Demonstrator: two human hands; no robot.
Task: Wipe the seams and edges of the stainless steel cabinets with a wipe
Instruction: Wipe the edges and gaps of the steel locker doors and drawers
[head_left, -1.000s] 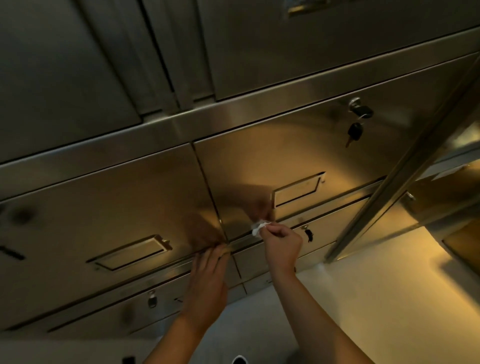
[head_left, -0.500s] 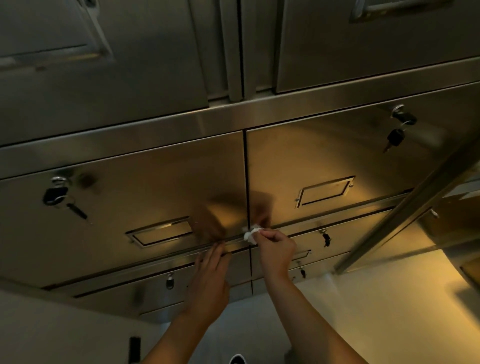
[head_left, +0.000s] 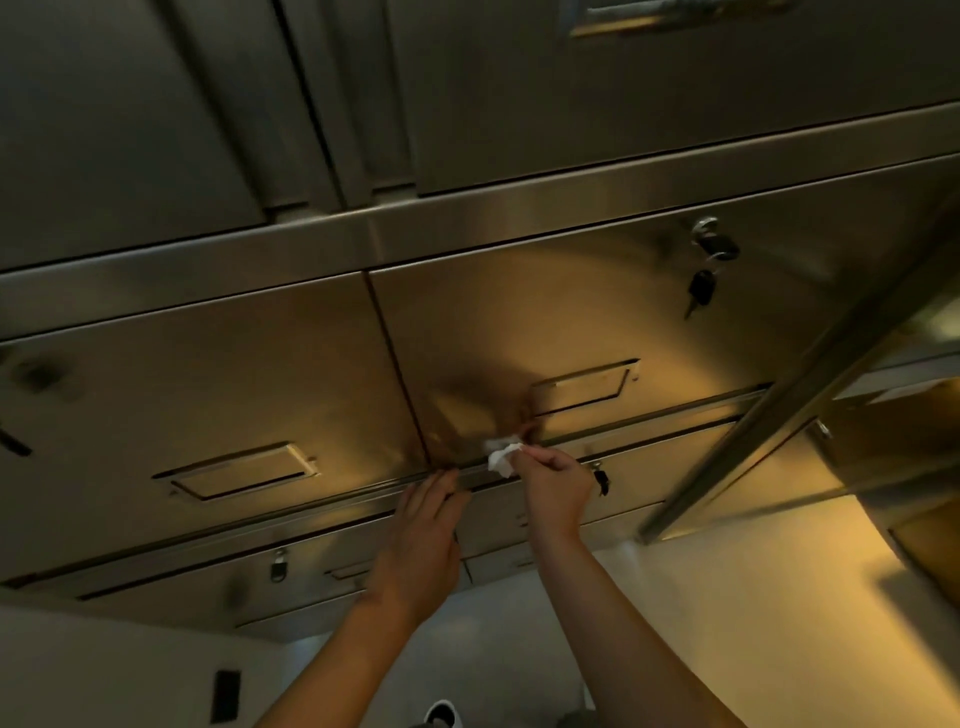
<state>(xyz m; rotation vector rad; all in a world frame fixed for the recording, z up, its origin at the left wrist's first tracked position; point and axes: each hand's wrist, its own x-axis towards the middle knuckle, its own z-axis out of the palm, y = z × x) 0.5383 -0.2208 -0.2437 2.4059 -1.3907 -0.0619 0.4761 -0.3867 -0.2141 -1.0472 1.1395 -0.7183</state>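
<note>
Stainless steel cabinets (head_left: 545, 322) with drawer fronts fill the view. My right hand (head_left: 553, 488) pinches a small crumpled white wipe (head_left: 501, 456) and holds it against the horizontal seam under the right-hand drawer, a little right of the vertical seam (head_left: 400, 374) between the two drawers. My left hand (head_left: 423, 540) lies flat with straight fingers on the lower drawer front, fingertips touching the same horizontal seam just left of the wipe.
Keys hang from a lock (head_left: 709, 244) at the right drawer's upper corner. Recessed handles (head_left: 582, 387) (head_left: 236, 470) sit in both drawers. An open cabinet door edge (head_left: 789, 395) slants down on the right. The pale floor (head_left: 701, 597) lies below.
The wipe and my right hand have moved right along the horizontal seam, away from the vertical seam. My left hand stays flat in the same place. The camera has swung right.
</note>
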